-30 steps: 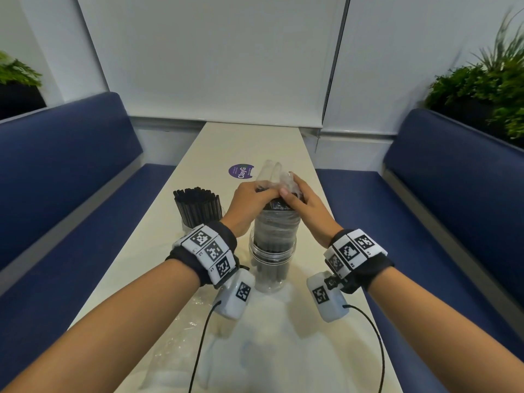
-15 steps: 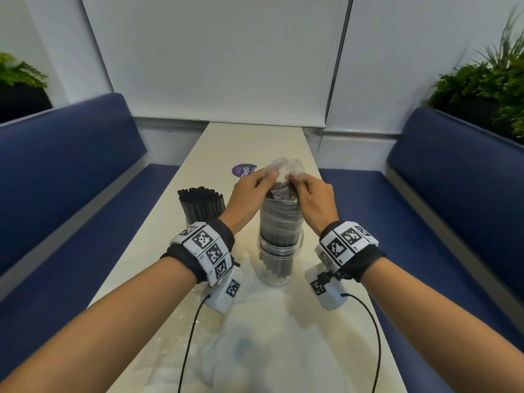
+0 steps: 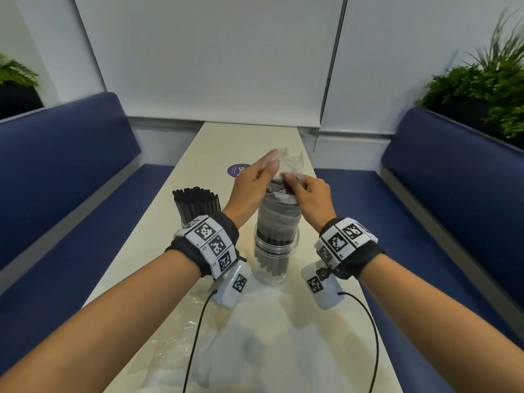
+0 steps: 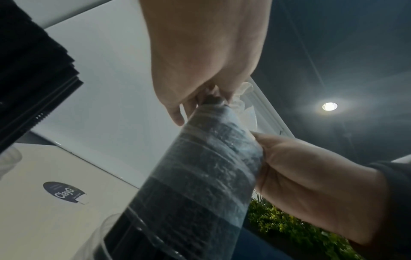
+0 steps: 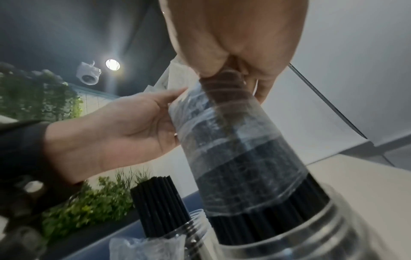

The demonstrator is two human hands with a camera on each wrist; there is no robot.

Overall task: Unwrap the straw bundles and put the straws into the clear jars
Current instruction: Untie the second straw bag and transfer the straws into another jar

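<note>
A bundle of black straws (image 3: 273, 258) stands upright in a clear jar (image 3: 276, 275) at the table's middle. A clear plastic wrap (image 3: 279, 215) still sleeves the bundle's upper part, and bare straws show below it above the jar rim (image 5: 278, 227). My left hand (image 3: 270, 164) pinches the loose top of the wrap (image 4: 243, 98) and holds it up. My right hand (image 3: 290, 180) pinches the wrap at the straw tops (image 5: 224, 77). A second jar of unwrapped black straws (image 3: 197, 204) stands to the left, its glass mostly hidden behind my left wrist.
Crumpled clear wrap (image 3: 175, 333) and a white plastic heap (image 3: 269, 353) lie on the near table. A purple round sticker (image 3: 235, 170) is behind the hands. Blue benches (image 3: 65, 171) flank the narrow table (image 3: 226, 140); a wall closes its far end.
Both hands rose and the wrap slid up the bundle, baring black straws above the jar rim. The left hand lifted the wrap's loose top higher.
</note>
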